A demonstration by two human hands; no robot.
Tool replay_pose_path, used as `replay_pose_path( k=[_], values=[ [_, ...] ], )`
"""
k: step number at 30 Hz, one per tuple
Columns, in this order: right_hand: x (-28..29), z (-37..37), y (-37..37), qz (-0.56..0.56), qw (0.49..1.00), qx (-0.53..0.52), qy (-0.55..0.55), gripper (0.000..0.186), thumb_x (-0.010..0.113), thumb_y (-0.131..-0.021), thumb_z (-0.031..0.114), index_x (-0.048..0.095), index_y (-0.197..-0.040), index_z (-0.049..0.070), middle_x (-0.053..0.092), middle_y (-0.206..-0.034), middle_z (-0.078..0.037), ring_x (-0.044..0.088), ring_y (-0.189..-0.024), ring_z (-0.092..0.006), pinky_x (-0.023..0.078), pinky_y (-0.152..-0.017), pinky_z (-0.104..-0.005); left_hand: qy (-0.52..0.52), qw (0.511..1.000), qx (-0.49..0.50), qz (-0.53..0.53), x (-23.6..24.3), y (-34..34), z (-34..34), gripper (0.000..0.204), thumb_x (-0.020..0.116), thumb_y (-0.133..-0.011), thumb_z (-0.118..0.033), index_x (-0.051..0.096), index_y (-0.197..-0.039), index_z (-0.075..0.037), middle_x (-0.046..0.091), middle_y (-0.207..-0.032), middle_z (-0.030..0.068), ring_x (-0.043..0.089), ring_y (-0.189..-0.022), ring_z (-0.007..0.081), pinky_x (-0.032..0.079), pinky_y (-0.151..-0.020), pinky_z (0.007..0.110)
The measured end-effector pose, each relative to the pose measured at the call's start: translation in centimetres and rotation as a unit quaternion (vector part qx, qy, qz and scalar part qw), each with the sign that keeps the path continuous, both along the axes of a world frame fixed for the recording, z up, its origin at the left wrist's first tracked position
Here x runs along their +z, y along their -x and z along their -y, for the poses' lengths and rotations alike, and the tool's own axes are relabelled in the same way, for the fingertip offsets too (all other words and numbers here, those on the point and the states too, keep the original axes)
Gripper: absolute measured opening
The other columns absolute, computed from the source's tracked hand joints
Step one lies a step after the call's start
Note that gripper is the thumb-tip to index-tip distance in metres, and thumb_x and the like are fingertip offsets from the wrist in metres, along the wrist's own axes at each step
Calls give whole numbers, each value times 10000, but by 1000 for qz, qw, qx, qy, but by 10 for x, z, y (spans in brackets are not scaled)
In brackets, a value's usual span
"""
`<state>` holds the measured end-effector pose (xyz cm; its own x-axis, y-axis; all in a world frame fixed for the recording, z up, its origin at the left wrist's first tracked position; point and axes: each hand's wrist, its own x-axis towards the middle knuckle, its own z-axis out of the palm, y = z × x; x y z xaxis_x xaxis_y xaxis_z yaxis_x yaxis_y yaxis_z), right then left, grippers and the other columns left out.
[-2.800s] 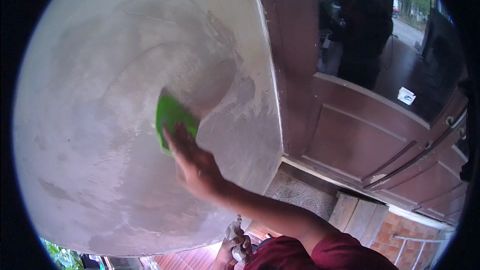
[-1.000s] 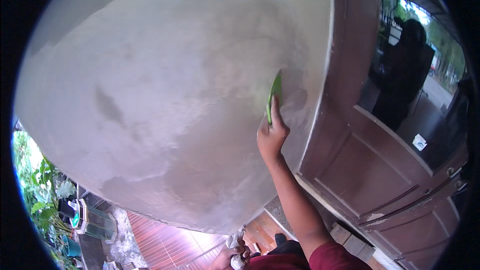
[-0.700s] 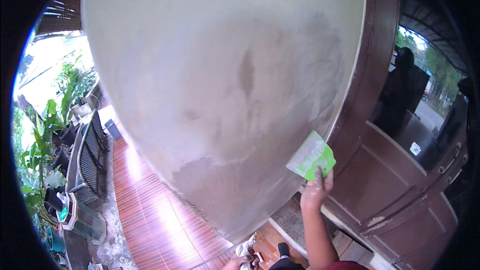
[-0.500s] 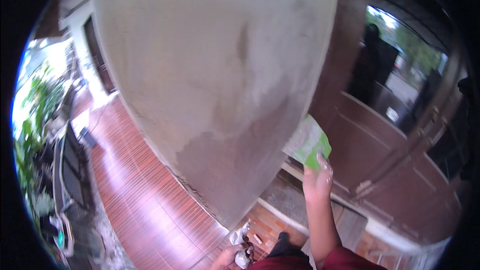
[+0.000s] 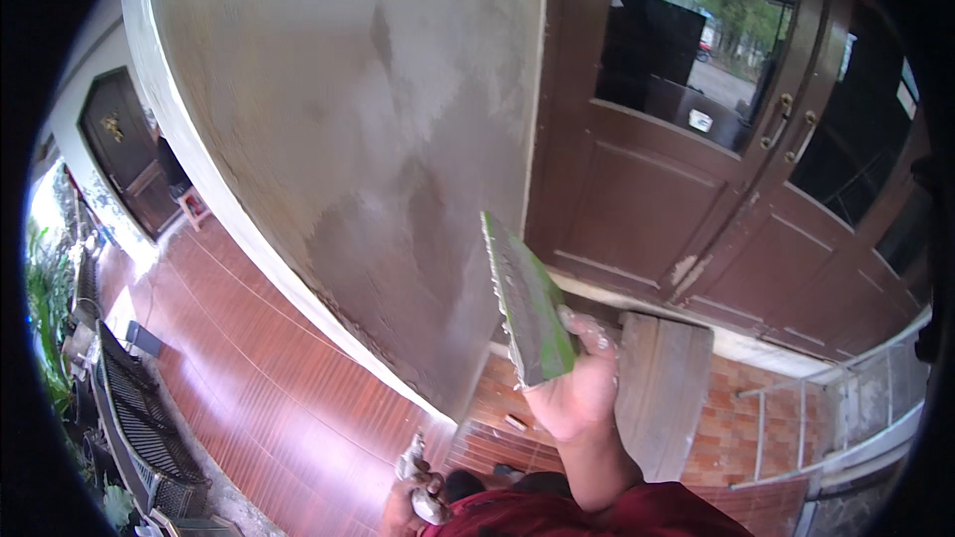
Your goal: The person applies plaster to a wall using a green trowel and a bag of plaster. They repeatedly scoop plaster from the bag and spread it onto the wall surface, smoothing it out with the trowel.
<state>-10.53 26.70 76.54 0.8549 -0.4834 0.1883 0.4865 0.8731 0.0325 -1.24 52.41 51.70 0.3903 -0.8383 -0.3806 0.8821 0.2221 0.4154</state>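
My right hand (image 5: 582,393) is closed around a green plastic spreader (image 5: 534,313), its broad face coated with grey plaster. The spreader is tilted, one long edge crusted with white paste, in front of the lower right part of the wall; I cannot tell if it touches. The wall (image 5: 288,70) has damp, darker grey-brown patches low down. White smears mark my right thumb and fingers. Low in the view, my left hand (image 5: 398,512) grips a white-smeared thing (image 5: 414,462) of unclear kind, partly hidden by the fingers.
Brown double doors (image 5: 637,194) with glass panes stand right of the wall. Below them lies a wooden plank (image 5: 665,388), near a pale metal ladder (image 5: 801,428). Reddish striped floor (image 5: 249,378) runs along the left, beside a dark metal bench (image 5: 144,428) and plants. A small stool (image 5: 194,207) stands farther off.
The view has swung right, showing more of the doors. My right hand has turned the spreader from nearly face-on to a steeper tilt. Both hands keep their grip.
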Motion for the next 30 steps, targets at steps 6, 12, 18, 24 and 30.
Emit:
replay_pose_path(
  k=[6, 12, 18, 24, 30],
  values=[
    [15, -57, 11, -133, 972, -140, 133, 408, 535, -870, 184, 513, -1232, -3, 585, -1230, -124, 566, -1132, -240, 436, -995, -403, 45, 993, -111, -13, 6, -43, -18, 194, 544, -764, -100, 497, -950, -126, 497, -669, 73, 555, -587, 281, 486, -521, 441],
    [25, -118, -35, -173, 890, -372, 200, 381, 580, -842, 123, 531, -1207, 27, 610, -1166, -93, 592, -1095, -247, 477, -943, -462, 83, 958, -269, 56, 20, -148, -18, 283, 579, -712, -77, 499, -981, -115, 486, -680, 99, 540, -565, 276, 486, -496, 429],
    [61, -168, -115, -267, 652, -666, 246, 331, 542, -901, 26, 492, -1226, -7, 586, -1165, -124, 611, -1046, -239, 514, -895, -379, -7, 861, -506, 59, 47, -271, -47, 220, 595, -770, -116, 487, -961, -121, 504, -709, 58, 545, -592, 244, 442, -487, 382],
    [107, -165, -189, -453, 250, -753, 407, 291, 459, -947, 20, 492, -1229, -43, 625, -985, -161, 599, -866, -202, 468, -781, -313, -29, 787, -609, 93, 77, -320, -69, 246, 614, -771, -150, 482, -969, -89, 517, -735, 68, 558, -643, 234, 487, -588, 385],
    [128, -181, -221, -474, 123, -757, 432, 415, 438, -902, -43, 418, -1317, -51, 616, -810, -239, 634, -684, -307, 481, -664, -356, -38, 779, -620, 80, 97, -336, -81, 261, 621, -767, -172, 479, -969, -89, 514, -733, 69, 562, -649, 229, 488, -583, 381]
  ],
)
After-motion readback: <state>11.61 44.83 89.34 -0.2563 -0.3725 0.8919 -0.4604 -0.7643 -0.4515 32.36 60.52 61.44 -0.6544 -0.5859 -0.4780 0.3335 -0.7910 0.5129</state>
